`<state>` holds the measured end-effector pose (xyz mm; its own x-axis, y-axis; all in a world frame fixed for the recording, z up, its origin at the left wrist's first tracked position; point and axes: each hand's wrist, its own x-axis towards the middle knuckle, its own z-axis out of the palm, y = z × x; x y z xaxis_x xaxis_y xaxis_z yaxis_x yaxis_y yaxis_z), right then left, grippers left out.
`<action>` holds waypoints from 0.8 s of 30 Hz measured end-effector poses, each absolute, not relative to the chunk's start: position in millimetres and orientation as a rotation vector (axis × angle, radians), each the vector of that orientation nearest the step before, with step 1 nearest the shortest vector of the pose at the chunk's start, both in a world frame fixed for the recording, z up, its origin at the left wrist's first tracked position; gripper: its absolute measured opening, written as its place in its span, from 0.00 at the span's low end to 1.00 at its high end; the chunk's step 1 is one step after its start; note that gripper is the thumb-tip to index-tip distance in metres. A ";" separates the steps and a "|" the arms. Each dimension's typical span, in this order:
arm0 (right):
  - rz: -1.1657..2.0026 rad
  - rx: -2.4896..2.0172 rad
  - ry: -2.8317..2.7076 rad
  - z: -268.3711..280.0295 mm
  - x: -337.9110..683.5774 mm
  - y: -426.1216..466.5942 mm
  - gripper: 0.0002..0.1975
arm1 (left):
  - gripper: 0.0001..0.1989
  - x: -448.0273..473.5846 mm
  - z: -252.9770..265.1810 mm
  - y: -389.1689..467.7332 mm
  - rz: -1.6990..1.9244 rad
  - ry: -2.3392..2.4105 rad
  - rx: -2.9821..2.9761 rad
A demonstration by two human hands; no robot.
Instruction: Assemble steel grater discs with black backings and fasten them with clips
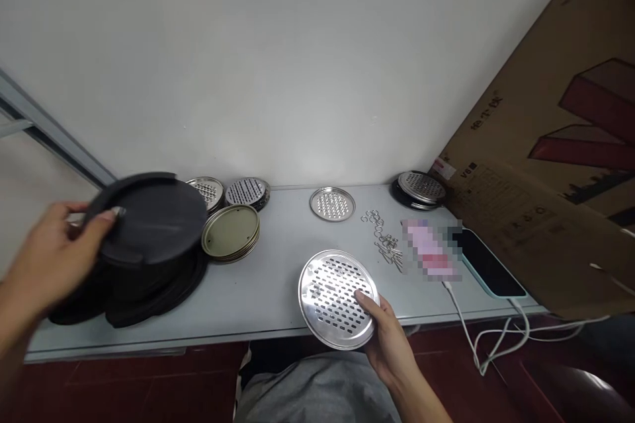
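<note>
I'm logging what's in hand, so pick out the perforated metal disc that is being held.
The shiny disc gripped in the right hand; the other perforated discs lie on the table, back by the wall, with no hand on them.

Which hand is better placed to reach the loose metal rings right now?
Probably the right hand: it is nearer the metal rings, though it holds a perforated metal disc. The left hand is farther away, to the left, holding a black disc.
</note>
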<state>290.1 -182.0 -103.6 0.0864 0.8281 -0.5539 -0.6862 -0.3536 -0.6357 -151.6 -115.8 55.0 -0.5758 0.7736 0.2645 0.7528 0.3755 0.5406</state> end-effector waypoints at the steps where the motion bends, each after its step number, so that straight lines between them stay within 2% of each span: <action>1: 1.583 -1.102 -0.177 -101.7 289.1 -181.8 0.27 | 0.34 -121.8 52.0 -123.5 0.961 2.453 1.419; 6: 1.555 -1.079 -0.096 -93.6 292.9 -182.0 0.20 | 0.35 -9.5 -1.6 -144.3 1.013 1.854 1.547; 11: 1.383 -1.144 -0.059 -86.4 313.2 -184.8 0.17 | 0.32 12.5 -48.1 -140.7 1.014 1.755 1.535; 24: 1.484 -1.268 -0.231 -95.1 302.6 -186.0 0.39 | 0.30 43.2 -77.3 -155.1 0.906 1.542 1.390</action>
